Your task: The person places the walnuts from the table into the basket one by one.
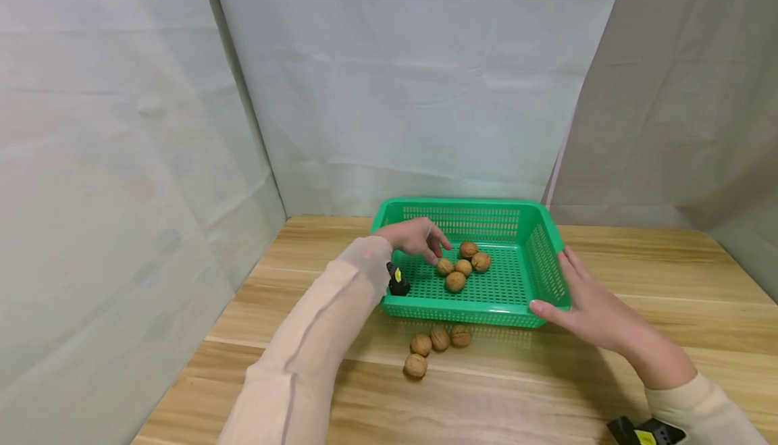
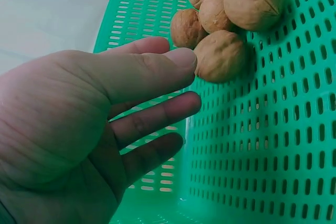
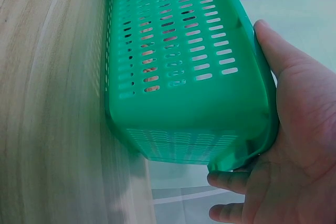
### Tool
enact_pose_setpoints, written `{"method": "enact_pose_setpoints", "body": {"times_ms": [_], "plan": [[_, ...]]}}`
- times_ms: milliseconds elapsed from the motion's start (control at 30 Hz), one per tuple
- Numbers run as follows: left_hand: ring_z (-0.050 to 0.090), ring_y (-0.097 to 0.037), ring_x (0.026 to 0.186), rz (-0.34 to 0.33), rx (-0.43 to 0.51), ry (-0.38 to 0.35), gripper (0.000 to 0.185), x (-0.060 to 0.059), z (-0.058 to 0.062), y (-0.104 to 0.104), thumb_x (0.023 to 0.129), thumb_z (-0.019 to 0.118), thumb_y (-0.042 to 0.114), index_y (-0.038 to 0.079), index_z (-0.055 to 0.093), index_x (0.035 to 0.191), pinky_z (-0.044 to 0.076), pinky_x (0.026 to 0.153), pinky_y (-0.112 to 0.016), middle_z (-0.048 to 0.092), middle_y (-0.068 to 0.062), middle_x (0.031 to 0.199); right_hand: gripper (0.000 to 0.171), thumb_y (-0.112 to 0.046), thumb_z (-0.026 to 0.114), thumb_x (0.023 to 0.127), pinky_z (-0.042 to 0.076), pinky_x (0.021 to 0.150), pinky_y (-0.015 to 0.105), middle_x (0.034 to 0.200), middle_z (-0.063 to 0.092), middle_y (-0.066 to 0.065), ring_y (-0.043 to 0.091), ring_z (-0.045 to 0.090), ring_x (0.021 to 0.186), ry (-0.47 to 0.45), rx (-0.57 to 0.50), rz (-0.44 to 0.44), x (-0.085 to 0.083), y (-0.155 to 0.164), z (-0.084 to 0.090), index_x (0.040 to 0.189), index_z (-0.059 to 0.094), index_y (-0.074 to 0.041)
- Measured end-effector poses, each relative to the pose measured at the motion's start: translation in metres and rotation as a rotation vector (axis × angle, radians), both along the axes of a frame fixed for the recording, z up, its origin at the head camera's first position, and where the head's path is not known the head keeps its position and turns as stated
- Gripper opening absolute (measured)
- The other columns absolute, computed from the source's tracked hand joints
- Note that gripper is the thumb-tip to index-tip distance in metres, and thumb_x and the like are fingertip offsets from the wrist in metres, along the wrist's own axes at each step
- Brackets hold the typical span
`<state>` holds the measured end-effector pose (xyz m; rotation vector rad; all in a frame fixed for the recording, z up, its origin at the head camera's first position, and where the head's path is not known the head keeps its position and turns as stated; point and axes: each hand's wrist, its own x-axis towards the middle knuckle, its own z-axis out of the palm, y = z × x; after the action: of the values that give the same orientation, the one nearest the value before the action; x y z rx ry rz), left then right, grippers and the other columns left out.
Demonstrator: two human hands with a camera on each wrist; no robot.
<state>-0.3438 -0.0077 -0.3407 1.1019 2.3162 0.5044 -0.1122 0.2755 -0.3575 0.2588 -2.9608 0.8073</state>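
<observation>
Backdrop: pale cloth sheets hang on three sides behind a light wooden table (image 1: 638, 276).
Left hand: the left hand (image 1: 416, 237) reaches over the near-left corner of the basket, palm down, fingers spread loosely and slightly bent, pinching nothing; the fingertips (image 2: 184, 59) sit just beside the nearest walnut, and contact cannot be told.
Left sleeve: a cream sleeve (image 1: 316, 337) runs from the lower edge up to that wrist, with a small black and yellow device (image 1: 398, 281) strapped there.
Basket: a green plastic basket (image 1: 462, 210) with slotted walls and a perforated floor stands on the table, centre of the view.
Basket contents: five walnuts (image 1: 463, 267) lie clustered on its floor, touching one another, nearer the left half.
Loose walnuts: four more walnuts on the table (image 1: 439, 337) lie just in front of the basket's near wall, outside it.
Right hand: the right hand (image 1: 592, 310) rests flat against the basket's right wall, fingers straight along it, thumb at the near-right corner.
</observation>
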Motion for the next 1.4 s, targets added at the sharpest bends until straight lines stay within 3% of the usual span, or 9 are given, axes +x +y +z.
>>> {"method": "enact_pose_setpoints", "body": {"times_ms": [267,433,633,767,900,967,1100,1233,1400], "plan": [[0.062,-0.012,0.105,-0.003,0.034,0.024,0.046,-0.001,0.004,-0.002,0.086,0.073,0.013,0.011,0.061,0.131,0.051,0.084,-0.026,0.067,-0.005,0.117,0.107,-0.055,0.06,0.089,0.025,0.097,0.072,0.158,-0.012,0.02,0.056,0.015,0.136,-0.003,-0.01,0.0,-0.001,-0.001,-0.001,0.151,-0.005,0.003],[0.061,-0.012,0.106,0.004,0.131,0.06,0.044,0.006,0.023,-0.01,0.087,0.072,0.013,0.014,0.061,0.13,0.051,0.083,-0.025,0.067,-0.005,0.117,0.108,-0.056,0.06,0.089,0.024,0.098,0.072,0.158,-0.01,0.021,0.056,0.014,0.136,-0.001,-0.02,0.006,-0.003,-0.005,-0.004,0.151,-0.004,0.005],[0.061,-0.017,0.11,-0.03,0.208,0.106,0.046,0.036,0.063,-0.023,0.088,0.072,0.015,0.014,0.059,0.132,0.049,0.088,-0.025,0.066,0.001,0.117,0.107,-0.057,0.058,0.09,0.028,0.096,0.072,0.158,-0.013,0.019,0.057,0.02,0.134,0.01,0.006,0.011,-0.007,-0.006,-0.002,0.151,-0.006,0.004],[0.062,-0.015,0.107,-0.069,0.274,0.116,0.047,0.064,0.074,-0.04,0.087,0.072,0.018,0.012,0.059,0.132,0.048,0.092,-0.028,0.067,0.001,0.116,0.108,-0.059,0.057,0.089,0.028,0.096,0.072,0.158,-0.013,0.02,0.058,0.021,0.133,-0.003,0.01,0.01,-0.008,-0.006,0.001,0.151,-0.007,0.003],[0.063,-0.017,0.104,-0.123,0.378,0.123,0.045,0.096,0.065,-0.062,0.087,0.073,0.017,0.009,0.061,0.129,0.049,0.093,-0.034,0.067,-0.001,0.114,0.108,-0.058,0.057,0.09,0.03,0.093,0.073,0.158,-0.012,0.02,0.06,0.024,0.13,-0.004,0.01,0.015,-0.009,-0.007,0.001,0.151,-0.007,0.003],[0.064,-0.017,0.103,-0.152,0.416,0.14,0.043,0.112,0.056,-0.072,0.086,0.074,0.017,0.008,0.063,0.127,0.05,0.092,-0.035,0.068,-0.002,0.114,0.108,-0.058,0.057,0.09,0.031,0.091,0.073,0.158,-0.013,0.02,0.061,0.024,0.13,-0.001,0.009,0.019,-0.011,-0.007,0.001,0.151,-0.008,0.003],[0.065,-0.016,0.101,-0.189,0.465,0.103,0.042,0.139,0.036,-0.083,0.084,0.075,0.014,0.004,0.064,0.124,0.052,0.088,-0.034,0.069,-0.004,0.114,0.108,-0.058,0.057,0.09,0.031,0.092,0.073,0.158,-0.014,0.019,0.06,0.023,0.13,-0.004,0.011,0.022,-0.012,-0.004,0.002,0.151,-0.008,0.002],[0.065,-0.016,0.101,-0.225,0.476,0.047,0.04,0.15,0.013,-0.082,0.083,0.075,0.01,0.0,0.064,0.121,0.052,0.087,-0.03,0.068,-0.01,0.114,0.108,-0.057,0.058,0.09,0.028,0.093,0.074,0.158,-0.015,0.018,0.06,0.02,0.132,-0.008,0.003,0.019,-0.012,0.001,0.003,0.151,-0.009,0.002],[0.066,-0.015,0.101,-0.227,0.432,0.039,0.037,0.156,-0.01,-0.077,0.084,0.075,0.01,0.0,0.066,0.119,0.051,0.086,-0.023,0.068,-0.011,0.113,0.108,-0.054,0.06,0.09,0.024,0.095,0.074,0.157,-0.014,0.02,0.058,0.015,0.134,-0.002,-0.021,0.03,-0.012,0.003,0.002,0.151,-0.008,0.003]]}}
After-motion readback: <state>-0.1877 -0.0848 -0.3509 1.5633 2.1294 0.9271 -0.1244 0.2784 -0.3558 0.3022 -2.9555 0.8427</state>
